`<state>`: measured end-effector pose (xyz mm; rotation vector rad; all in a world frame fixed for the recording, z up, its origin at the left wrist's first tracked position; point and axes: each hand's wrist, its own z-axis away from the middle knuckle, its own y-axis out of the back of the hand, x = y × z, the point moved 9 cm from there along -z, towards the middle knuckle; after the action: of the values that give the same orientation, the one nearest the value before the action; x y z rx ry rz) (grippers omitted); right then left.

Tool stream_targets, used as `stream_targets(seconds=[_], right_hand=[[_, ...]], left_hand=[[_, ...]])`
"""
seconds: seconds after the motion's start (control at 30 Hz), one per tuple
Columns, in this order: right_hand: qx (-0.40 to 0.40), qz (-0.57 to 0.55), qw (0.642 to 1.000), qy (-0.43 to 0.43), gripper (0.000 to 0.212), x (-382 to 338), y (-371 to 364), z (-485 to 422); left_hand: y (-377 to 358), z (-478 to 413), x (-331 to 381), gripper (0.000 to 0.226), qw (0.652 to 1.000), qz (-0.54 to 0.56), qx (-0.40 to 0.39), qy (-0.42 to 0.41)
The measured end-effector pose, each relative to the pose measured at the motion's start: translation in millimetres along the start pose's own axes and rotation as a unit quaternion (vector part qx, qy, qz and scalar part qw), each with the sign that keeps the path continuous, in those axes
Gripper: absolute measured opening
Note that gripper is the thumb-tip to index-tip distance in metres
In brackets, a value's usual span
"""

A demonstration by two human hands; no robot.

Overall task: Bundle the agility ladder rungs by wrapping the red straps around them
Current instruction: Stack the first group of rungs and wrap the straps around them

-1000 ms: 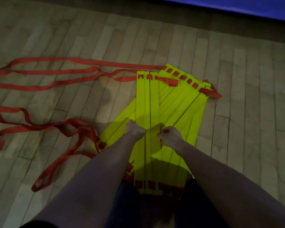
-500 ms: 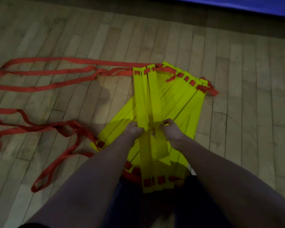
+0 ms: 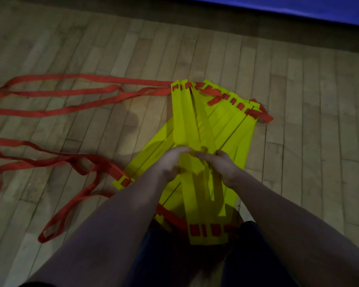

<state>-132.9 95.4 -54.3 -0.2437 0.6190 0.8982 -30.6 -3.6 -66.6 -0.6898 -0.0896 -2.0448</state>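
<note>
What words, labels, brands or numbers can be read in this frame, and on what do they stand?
None can be read.
The rungs are plain yellow and the straps plain red, with no print showing.
The floor and the blue mat carry no marks.
The frame is dim and slightly blurred, so any small print would be lost.

The rungs are bright yellow and unpatterned, apart from a row of small red rectangles near each end where the red straps show through the slots. The straps are plain red all along, on the left too. The floor is pale tan wood in narrow staggered planks with darker seams. A solid blue band runs along the far right. The near clothing is dark navy.
</note>
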Motion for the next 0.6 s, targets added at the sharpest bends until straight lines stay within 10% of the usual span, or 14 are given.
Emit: stream_targets(seconds=[0.6], right_hand=[[-0.133,-0.101,0.986,0.000,0.030,-26,-26,27]], left_hand=[[-12,2,24,0.011,0.995,-0.026,-0.009,-0.097]])
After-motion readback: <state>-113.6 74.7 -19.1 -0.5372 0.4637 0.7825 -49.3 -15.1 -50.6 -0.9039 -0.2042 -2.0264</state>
